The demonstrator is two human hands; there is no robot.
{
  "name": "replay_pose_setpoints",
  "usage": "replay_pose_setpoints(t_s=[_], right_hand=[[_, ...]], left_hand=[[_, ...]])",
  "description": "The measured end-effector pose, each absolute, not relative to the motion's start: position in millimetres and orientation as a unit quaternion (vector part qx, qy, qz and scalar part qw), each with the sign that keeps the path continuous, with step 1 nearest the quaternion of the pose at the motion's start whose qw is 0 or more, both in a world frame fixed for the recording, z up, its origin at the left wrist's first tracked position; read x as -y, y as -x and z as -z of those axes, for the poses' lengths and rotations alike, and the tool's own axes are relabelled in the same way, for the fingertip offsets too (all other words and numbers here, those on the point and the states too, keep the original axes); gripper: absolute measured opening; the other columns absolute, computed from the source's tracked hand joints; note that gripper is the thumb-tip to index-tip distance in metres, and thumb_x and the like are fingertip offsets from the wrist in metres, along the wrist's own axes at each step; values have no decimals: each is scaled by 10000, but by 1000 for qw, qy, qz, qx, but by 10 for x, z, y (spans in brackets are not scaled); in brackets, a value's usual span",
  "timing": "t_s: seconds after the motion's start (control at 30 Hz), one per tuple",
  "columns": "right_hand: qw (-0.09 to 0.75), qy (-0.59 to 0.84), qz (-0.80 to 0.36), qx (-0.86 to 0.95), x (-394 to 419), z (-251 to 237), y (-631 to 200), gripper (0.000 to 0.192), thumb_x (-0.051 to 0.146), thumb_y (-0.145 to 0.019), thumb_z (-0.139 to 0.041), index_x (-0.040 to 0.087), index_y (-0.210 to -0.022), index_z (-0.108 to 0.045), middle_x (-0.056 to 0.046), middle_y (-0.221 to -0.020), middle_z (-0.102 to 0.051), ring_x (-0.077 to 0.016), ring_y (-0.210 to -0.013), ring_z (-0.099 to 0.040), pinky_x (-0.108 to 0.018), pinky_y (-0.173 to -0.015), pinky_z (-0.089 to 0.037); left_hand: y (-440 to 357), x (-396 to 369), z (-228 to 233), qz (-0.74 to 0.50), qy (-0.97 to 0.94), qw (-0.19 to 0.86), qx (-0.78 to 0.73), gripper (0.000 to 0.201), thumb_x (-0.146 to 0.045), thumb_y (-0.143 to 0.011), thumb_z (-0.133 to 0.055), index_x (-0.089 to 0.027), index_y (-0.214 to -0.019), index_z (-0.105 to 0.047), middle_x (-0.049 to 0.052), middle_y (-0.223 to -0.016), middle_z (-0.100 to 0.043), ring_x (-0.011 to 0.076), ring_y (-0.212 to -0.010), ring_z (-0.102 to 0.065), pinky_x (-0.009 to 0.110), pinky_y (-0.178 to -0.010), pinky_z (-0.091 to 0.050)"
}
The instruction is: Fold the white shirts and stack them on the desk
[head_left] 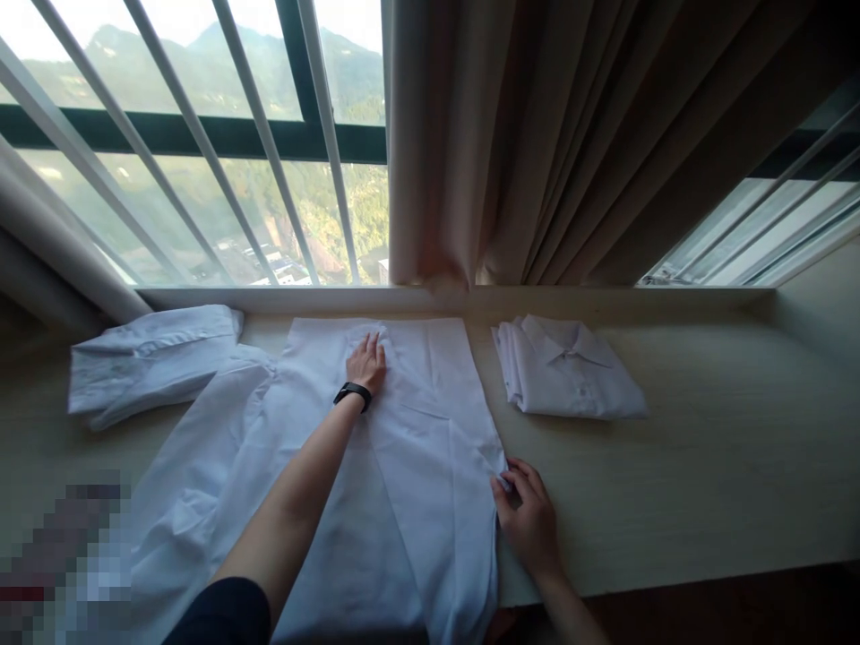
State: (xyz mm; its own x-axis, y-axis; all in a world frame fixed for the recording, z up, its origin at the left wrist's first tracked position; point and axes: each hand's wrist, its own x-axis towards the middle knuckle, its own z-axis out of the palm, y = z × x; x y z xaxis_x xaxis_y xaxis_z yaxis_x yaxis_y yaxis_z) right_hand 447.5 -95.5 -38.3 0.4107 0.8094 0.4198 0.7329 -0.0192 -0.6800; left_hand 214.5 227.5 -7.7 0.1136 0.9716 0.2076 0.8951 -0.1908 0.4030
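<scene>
- Window (202, 161): spans the far wall beyond both hands, crossed by slanted white bars, with green hills visible through the glass.
- Curtain (537, 134): brown, hangs in folds directly beyond the left hand and ends at the far edge of the work surface.
- Table (705, 466): pale wood-grain surface; the bare area extends to the right of the right hand.
- Spread shirt (417, 466): white, laid flat in the centre of the table and running from the far edge to the near edge, where it hangs over. Both hands are in contact with it. One sleeve trails out to the left of the left forearm.
- Folded shirt (571, 372): white, collar facing up, lies on the table beyond the right hand and to the right of the left hand, apart from the spread shirt.
- Loose shirt (148, 358): white, roughly folded, lies well to the left of the left hand, near the far edge of the table.
- Left hand (366, 362): palm down, fingers extended and close together, pressing flat on the upper middle of the spread shirt. It grasps nothing.
- Right hand (528, 515): at the right edge of the spread shirt, nearer the person than the left hand. Fingertips are drawn together, pinching the fabric edge.
- Wristband (353, 392): black, worn on the left wrist, immediately behind the pressing hand.
</scene>
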Motion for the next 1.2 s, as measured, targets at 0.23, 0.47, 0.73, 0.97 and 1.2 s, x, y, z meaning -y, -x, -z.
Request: replay_pose_setpoints(t_s=[0.23, 0.47, 0.73, 0.97, 1.2], right_hand=[[442, 708, -52, 548, 951, 406, -4482, 192, 395, -927, -575, 245, -901, -693, -124, -1176, -626, -273, -1069, -626, -438, -903, -562], [451, 711, -69, 535, 949, 406, -4481, 193, 403, -915, -595, 254, -899, -716, -125, -1220, -621, -271, -1027, -648, -446, -873, -590], [429, 717, -62, 546, 925, 387, -4468, 219, 433, -921, -599, 260, -988, -714, -117, -1217, -626, -279, -1105, -622, -460, -941, -556], [414, 718, -60, 557, 931, 340, -4471, 264, 442, -914, -601, 261, -1078, -699, -119, -1236, -619, -289, -1147, -603, -457, -951, -548], [430, 704, -68, 561, 961, 396, -4468, 234, 411, -938, -578, 227, -960, -721, -126, -1255, -598, -249, -1062, -623, -431, -947, -550]], left_hand=[[-1890, -2987, -149, -158, -720, 49, -674, 665, -385, -902, -508, -197, -1525, -365, 160, -1546, -411, 345, -1427, -337, 536, -1129, -302], [-1697, -3429, -191, -102, -722, 96, -677, 348, -331, -838, -607, -172, -1126, -720, 124, -1188, -692, 289, -1117, -592, 389, -978, -444], [-1539, -3391, -292, -152, -717, 68, -677, 342, -337, -923, -538, -124, -1151, -677, 93, -1159, -635, 210, -1056, -565, 318, -1010, -420], [-2108, -2548, -375, -194, -783, 4, -591, 438, -352, -977, -450, -153, -1352, -559, 152, -1461, -469, 313, -1361, -396, 503, -1175, -222], [-2577, -494, -200, -155, -901, 42, -402, 549, -498, -970, -424, -286, -1474, -474, 104, -1607, -323, 365, -1510, -165, 650, -1191, -36]])
